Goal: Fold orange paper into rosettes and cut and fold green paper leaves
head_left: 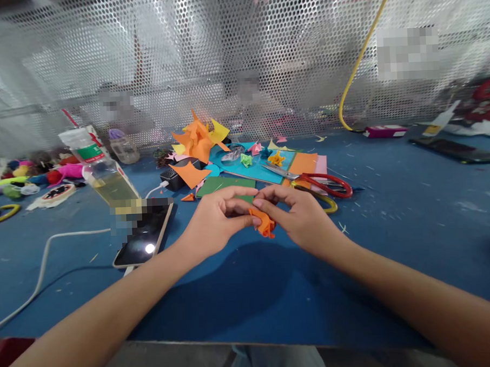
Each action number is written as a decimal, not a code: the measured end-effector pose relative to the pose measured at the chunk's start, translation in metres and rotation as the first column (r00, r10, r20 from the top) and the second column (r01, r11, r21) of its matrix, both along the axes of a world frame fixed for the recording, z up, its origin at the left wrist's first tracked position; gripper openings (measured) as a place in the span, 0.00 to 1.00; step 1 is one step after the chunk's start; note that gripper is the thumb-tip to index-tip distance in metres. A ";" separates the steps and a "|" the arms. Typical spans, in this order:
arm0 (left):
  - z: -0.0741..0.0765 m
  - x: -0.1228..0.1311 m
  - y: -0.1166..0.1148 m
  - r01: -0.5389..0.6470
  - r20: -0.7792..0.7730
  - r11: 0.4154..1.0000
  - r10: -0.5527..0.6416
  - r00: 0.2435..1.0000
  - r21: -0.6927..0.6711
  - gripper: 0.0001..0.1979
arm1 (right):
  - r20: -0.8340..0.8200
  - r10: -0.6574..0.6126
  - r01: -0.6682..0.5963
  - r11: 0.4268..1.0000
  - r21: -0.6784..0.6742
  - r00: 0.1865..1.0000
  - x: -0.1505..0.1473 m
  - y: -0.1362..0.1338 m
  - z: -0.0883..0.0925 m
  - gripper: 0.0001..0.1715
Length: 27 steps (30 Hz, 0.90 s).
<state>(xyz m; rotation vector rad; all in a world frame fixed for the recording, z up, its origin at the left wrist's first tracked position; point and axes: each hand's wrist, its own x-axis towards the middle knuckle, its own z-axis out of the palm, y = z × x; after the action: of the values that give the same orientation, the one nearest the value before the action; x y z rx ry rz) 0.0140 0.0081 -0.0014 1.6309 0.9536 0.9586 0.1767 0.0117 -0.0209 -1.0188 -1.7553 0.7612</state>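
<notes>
A small folded orange paper flower (264, 224) is pinched between both hands, above the front middle of the blue table. My left hand (218, 220) holds its left side with thumb and fingers. My right hand (297, 211) grips it from the right, its fingertips meeting those of the left. Part of the flower is hidden behind the fingers. Just beyond the hands lie scissors (326, 184) with red and yellow handles. Small folded paper flowers, a green one (246, 160), a yellow one (276, 159) and a pink one (255, 149), rest on blue paper (228, 170).
Orange paper scraps (196, 137) are heaped behind the hands. At left stand a bottle (107, 178) with yellowish liquid and a charging phone (145, 236) with a white cable (45, 257). A dark phone (458, 151) lies far right. Perforated metal mesh (223, 60) borders the table's back.
</notes>
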 end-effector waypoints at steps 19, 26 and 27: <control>-0.005 -0.003 0.002 -0.138 -0.308 0.960 0.211 0.928 0.242 0.06 | -0.319 0.022 -0.140 0.926 -0.350 0.947 -0.006 -0.002 -0.005 0.08; -0.001 -0.004 0.001 -0.132 -0.303 0.963 0.201 0.932 0.235 0.07 | -0.116 0.029 -0.046 0.988 -0.148 0.993 -0.001 -0.001 0.000 0.08; -0.001 -0.005 0.002 -0.134 -0.274 0.968 0.190 0.943 0.211 0.07 | -0.102 0.024 -0.035 0.993 -0.110 0.994 -0.001 -0.001 0.000 0.07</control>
<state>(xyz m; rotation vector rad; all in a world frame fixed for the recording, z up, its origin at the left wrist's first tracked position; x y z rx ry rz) 0.0095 0.0096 -0.0023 1.9157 1.2454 0.9587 0.1759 0.0112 -0.0208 -1.0126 -1.6596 0.9231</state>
